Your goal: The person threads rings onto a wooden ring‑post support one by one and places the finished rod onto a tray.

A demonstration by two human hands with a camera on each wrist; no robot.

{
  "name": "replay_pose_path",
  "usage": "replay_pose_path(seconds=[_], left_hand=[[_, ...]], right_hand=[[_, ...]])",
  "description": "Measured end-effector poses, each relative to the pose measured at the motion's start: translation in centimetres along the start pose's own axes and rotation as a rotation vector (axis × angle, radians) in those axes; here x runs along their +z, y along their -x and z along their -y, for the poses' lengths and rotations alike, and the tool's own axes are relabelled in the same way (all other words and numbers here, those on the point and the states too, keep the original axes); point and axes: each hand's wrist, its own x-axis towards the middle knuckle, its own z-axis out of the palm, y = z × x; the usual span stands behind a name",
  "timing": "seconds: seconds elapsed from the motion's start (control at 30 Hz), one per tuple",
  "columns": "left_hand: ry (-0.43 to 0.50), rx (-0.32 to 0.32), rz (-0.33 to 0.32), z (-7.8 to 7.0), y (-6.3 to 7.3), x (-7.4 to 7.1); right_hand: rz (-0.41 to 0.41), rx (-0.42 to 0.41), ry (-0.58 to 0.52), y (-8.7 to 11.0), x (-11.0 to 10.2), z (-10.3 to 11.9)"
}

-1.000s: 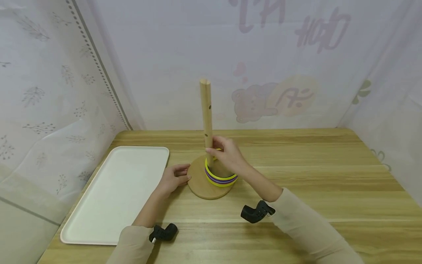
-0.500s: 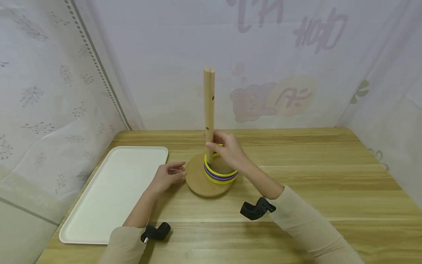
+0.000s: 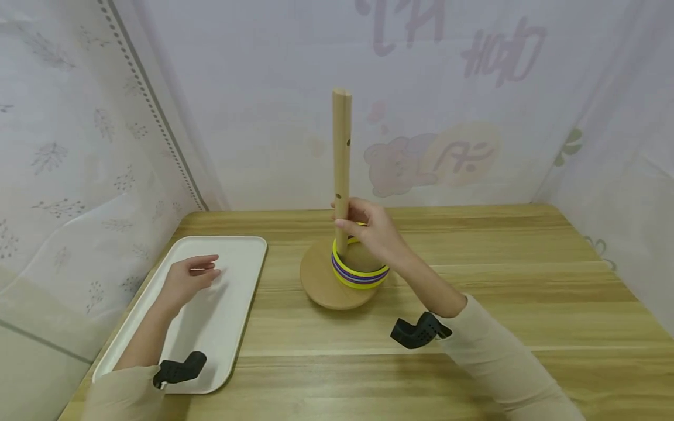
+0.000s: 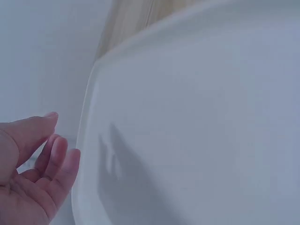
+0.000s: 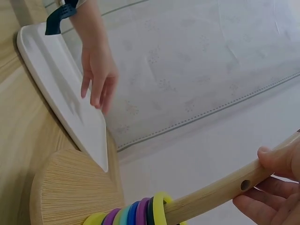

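Note:
A wooden pole [image 3: 341, 140] with dark holes stands upright on a round wooden base [image 3: 316, 275] near the table's middle. Several coloured rings [image 3: 358, 279], yellow and purple among them, hang loosely around the pole's foot and rest toward the base's right side. My right hand [image 3: 375, 234] pinches the pole just above these rings, thumb in front and fingers behind. Over the white tray [image 3: 237, 280] on the left hovers my left hand [image 3: 184, 280], its fingers loosely bent around nothing. In the left wrist view that hand's shadow falls on the tray's surface.
The wood-grain table [image 3: 474, 275] reaches to a pale printed curtain [image 3: 274, 117] at the back, with more curtain at both sides. Each wrist carries a small black camera mount [image 3: 418, 331].
My left hand has left the base's left edge and moved left over the tray. The pole's top has risen in view, and the base has shifted slightly up, with my right hand still gripping.

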Motion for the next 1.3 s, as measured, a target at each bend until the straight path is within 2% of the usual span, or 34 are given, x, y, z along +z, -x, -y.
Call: replay_pose_path(seconds=[0.23, 0.33, 0.43, 0.63, 0.8, 1.0, 1.3], left_hand=[[-0.145, -0.019, -0.029, 2.6, 1.0, -5.1], [-0.239, -0.014, -0.070, 3.5, 1.5, -6.5], [-0.323, -0.037, -0.101, 4.3, 2.2, -7.4], [-0.414, -0.062, -0.163, 6.0, 3.2, -8.2], [-0.466, -0.068, -0.197, 6.7, 3.3, -8.4], [-0.516, -0.102, -0.164, 7.1, 3.1, -8.3], [-0.483, -0.125, -0.100, 7.0, 2.9, -8.5]], right_hand=[[-0.005, 0.025, -0.015, 0.3, -0.4, 0.3], [0.000, 0.026, -0.031, 0.4, -0.6, 0.3], [0.010, 0.023, -0.035, 0.5, -0.8, 0.2], [0.013, 0.021, -0.014, 0.7, -1.1, 0.0], [0.010, 0.008, -0.013, 0.5, -1.3, -0.1], [0.018, 0.006, -0.027, 0.7, -1.4, -0.2], [0.013, -0.002, -0.025, 0.7, -1.8, -0.7]])
